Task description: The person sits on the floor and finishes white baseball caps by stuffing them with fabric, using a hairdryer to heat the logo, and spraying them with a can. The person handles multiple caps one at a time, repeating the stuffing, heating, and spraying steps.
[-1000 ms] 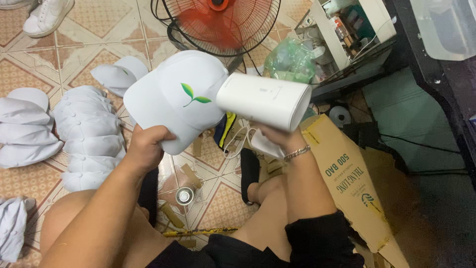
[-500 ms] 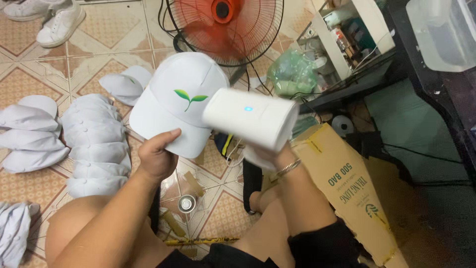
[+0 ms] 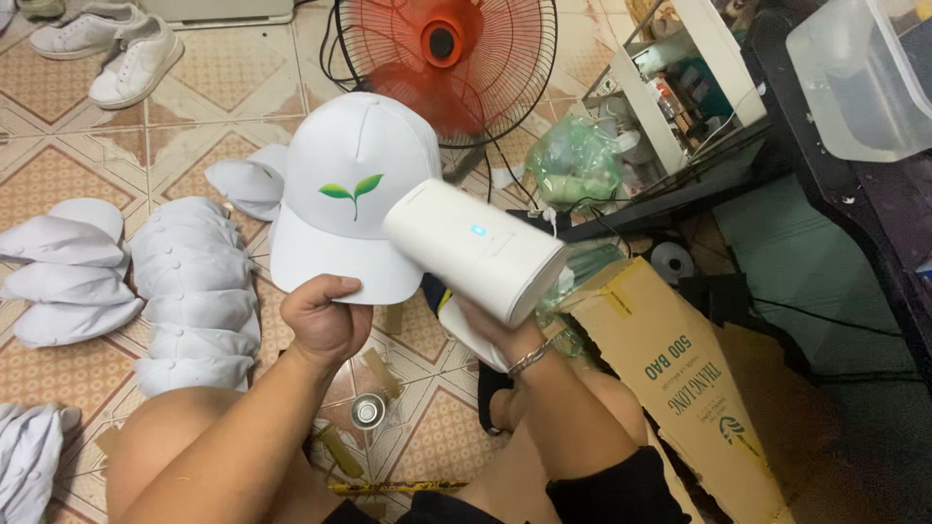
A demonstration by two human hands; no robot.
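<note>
A tiled floor point(image 3: 87, 146) in orange and cream filled the scene. At the far middle stood a red fan point(image 3: 445, 58) behind its wire guard. To the right a flattened brown cardboard box point(image 3: 680, 378) lay slanted toward the near edge, with a dark shelf unit point(image 3: 680, 184) beyond it and a clear plastic bin point(image 3: 859, 78) at the far right corner. On the left, a stack of white caps point(image 3: 189, 291) lay in an overlapping row, with more folded caps just beside it, further left. A pair of white shoes point(image 3: 116, 49) sat at the far left.

In the middle, the white cap point(image 3: 349, 184), marked with a small green leaf emblem on its front, was raised above the floor with its brim toward the person. The left hand point(image 3: 325, 315) gripped that brim from below, its grip closed on the edge with the thumb on top. Just right of the cap and overlapping the brim's right end was a white cylindrical handheld device point(image 3: 476, 250) with a small blue light on its body, its wide end pointing right and near. The right hand point(image 3: 495, 335), wearing a thin bracelet at the wrist, had its grip wrapped around the device's handle from underneath. A small metal can point(image 3: 367, 411) stood on the floor between the person's knees.
</note>
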